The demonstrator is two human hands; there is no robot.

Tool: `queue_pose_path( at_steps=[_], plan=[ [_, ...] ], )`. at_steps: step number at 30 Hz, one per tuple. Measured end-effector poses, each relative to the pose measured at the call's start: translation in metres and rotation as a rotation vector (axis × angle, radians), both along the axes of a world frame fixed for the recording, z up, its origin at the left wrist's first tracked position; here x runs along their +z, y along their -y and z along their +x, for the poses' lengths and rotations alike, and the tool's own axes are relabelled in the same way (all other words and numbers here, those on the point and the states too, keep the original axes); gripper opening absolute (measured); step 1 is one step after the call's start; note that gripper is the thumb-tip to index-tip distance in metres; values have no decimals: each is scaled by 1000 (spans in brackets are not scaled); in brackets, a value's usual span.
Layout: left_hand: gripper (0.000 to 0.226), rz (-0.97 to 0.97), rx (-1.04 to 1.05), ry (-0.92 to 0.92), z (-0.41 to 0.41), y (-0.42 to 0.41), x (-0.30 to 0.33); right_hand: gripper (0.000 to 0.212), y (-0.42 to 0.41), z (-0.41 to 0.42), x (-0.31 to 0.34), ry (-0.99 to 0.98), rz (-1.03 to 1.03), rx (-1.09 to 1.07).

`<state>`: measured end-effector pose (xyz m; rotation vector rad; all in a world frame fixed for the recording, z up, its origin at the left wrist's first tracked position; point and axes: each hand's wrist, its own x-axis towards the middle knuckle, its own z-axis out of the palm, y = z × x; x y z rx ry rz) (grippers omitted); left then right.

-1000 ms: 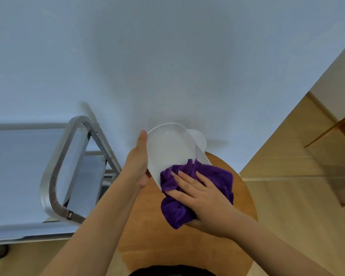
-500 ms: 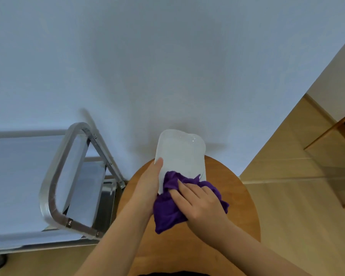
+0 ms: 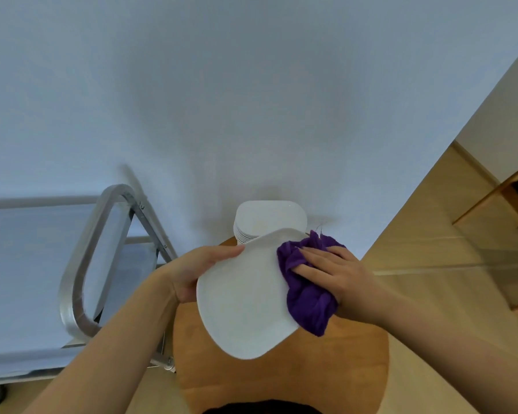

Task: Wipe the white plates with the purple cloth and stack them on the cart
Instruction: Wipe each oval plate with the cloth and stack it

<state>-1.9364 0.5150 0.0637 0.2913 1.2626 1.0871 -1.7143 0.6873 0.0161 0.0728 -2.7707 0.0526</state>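
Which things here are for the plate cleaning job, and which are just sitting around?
For the job: the plate held by the left hand; the purple cloth gripped by the right hand; the pile of plates; the cart.

Just around: the round wooden table; the wooden furniture at right.

A round wooden table (image 3: 281, 372) stands on the wood floor (image 3: 431, 264). A stack of white plates (image 3: 271, 219) sits at its 12 o'clock edge

Soft even daylight, wide-angle edge distortion
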Motion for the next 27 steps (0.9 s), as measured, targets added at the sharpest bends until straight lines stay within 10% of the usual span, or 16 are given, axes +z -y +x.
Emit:
queue_pose_path(
  at_steps=[7, 14, 20, 24, 27],
  plan=[
    [94, 78, 198, 225, -16, -5, 2, 19, 40, -8, 25, 53, -753, -177],
    [94, 388, 316, 71, 27, -6, -31, 51, 67, -27, 27, -64, -2080, -94],
    [79, 354, 344, 130, 30, 0, -34, 56, 68, -25, 24, -76, -2101, -423],
    [58, 211, 313, -5, 15, 1, -22, 16, 55, -20, 26, -545, -1935, -943],
    [63, 183, 133, -249, 12, -2, -11, 17, 53, -23, 43, -497, -1548, -718]
  ],
)
